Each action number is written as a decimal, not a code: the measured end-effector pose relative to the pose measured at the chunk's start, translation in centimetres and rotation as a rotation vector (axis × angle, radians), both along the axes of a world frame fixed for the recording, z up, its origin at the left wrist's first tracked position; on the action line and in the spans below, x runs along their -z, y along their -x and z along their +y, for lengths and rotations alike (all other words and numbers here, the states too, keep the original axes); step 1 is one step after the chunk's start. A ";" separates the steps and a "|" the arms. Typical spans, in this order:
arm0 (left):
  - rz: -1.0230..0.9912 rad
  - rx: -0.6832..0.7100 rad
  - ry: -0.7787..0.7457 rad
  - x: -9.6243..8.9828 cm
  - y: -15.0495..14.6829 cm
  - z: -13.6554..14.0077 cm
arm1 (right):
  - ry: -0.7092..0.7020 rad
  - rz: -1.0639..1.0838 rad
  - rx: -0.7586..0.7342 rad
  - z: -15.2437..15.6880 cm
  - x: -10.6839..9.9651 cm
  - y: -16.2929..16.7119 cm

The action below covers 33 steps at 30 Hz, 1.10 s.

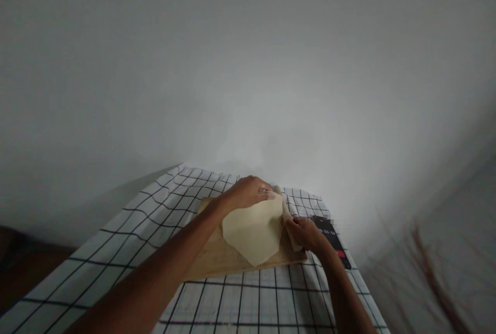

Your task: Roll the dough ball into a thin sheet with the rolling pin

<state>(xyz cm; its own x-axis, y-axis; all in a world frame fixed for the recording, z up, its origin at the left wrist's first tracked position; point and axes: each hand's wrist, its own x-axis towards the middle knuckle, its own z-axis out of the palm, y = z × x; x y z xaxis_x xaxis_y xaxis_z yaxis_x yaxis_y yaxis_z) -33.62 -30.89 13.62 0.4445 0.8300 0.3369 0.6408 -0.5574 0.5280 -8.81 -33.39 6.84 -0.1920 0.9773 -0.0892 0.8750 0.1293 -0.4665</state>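
Observation:
A thin, flat sheet of pale dough [251,233] lies on a wooden board [207,261], its near edge coming to a blunt point. My left hand [248,192] is at the far edge of the dough, closed with the thumb over that edge; its other fingers are partly hidden. Along the right side of the dough lies a wooden rolling pin [287,215], pointing away from me. My right hand [305,231] is closed around the near part of the pin.
A black phone [332,241] with a running timer lies right of the board. A white cloth with dark grid lines [248,298] covers the table. Behind stands a plain wall [248,91]. Thin brown twigs [430,272] stand at the lower right, beyond the table edge.

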 end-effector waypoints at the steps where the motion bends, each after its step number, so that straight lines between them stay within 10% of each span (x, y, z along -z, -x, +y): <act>1: -0.042 0.022 0.000 -1.0 -0.1 -0.5 | 0.002 0.001 -0.001 0.0 -0.1 0.0; 7: -0.221 0.040 0.097 -5.6 1.7 -2.0 | 0.008 0.009 -0.014 -0.1 -0.3 -0.1; 14: -0.030 -0.320 -0.178 -7.3 4.6 -2.1 | -0.006 0.004 0.009 -0.1 0.0 0.0; 22: 0.084 0.022 0.082 -6.2 0.2 -4.2 | -0.001 0.040 0.005 0.3 0.6 -0.3; 27: 0.008 -0.024 0.127 -6.5 1.9 -3.4 | -0.020 0.073 0.005 0.5 1.0 -0.5; 33: 0.250 -0.071 0.074 -1.5 4.9 1.2 | -0.031 0.112 -0.012 0.3 1.0 -0.5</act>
<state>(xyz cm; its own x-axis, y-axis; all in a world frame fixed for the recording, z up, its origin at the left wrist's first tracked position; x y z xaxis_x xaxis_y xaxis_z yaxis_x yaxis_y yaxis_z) -38.54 -29.66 15.13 0.4460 0.8803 0.1617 0.7925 -0.4724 0.3857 -8.30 -33.13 5.86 -0.2111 0.9768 -0.0366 0.8158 0.1554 -0.5571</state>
